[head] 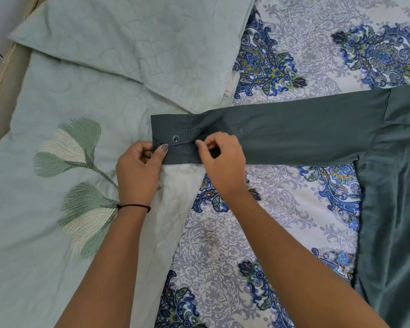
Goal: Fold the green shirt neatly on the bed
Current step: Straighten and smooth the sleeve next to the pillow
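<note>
On patterned bedsheet (282,202), green shirt (305,136) sleeve, quilt (45,143) beside, both hands pinching cuff (171,140)

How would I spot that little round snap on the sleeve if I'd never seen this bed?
Find the dark green shirt lying across the patterned bedsheet, and follow its long sleeve leftward to the cuff, between the left hand and the right hand. The snap is the only shiny metallic ring on that plain fabric.

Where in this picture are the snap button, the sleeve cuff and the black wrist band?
snap button (175,138): head view, centre of the metal stud.
sleeve cuff (169,125): head view, flat cloth above the stud.
black wrist band (134,205): head view, cord across the left wrist.
</note>
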